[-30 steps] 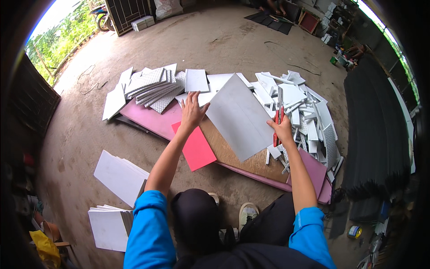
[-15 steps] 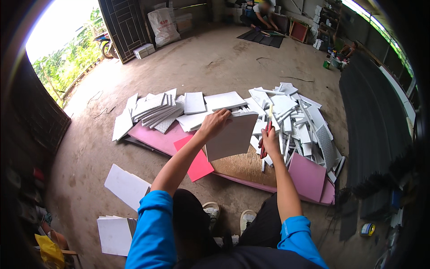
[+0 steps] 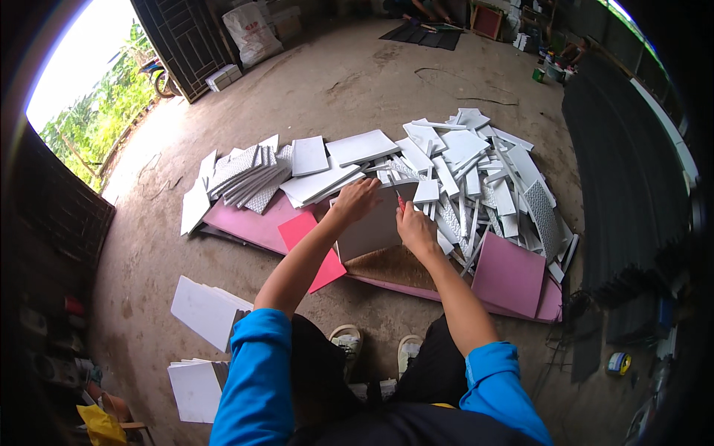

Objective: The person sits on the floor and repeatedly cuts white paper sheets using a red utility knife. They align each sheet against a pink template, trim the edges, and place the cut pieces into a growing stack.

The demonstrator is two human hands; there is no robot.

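Note:
My left hand (image 3: 357, 199) grips the top edge of a white foam-like sheet (image 3: 368, 230), closed on it. The sheet stands tilted up over a worn brown board (image 3: 394, 269). In my right hand (image 3: 418, 230) is a red-handled utility knife (image 3: 401, 202), fingers wrapped round the handle. Its blade points up at the sheet's top edge, near my left fingers; whether it touches the sheet I cannot tell. Beside my left forearm lies a bright pink-red sheet (image 3: 316, 256). Beyond my hands, white offcuts (image 3: 465, 149) form a loose pile.
White stacks (image 3: 204, 308) lie on the floor at left. A pink base board (image 3: 249, 223) runs under the pile, with a pink panel (image 3: 508, 275) on its right end. Dark sheeting (image 3: 617, 178) covers the right side. Another person (image 3: 428, 9) is at the back.
My right hand has moved left with the utility knife, bringing it from beside the sheet to its top edge. My left hand still holds the sheet. The view has tilted downward.

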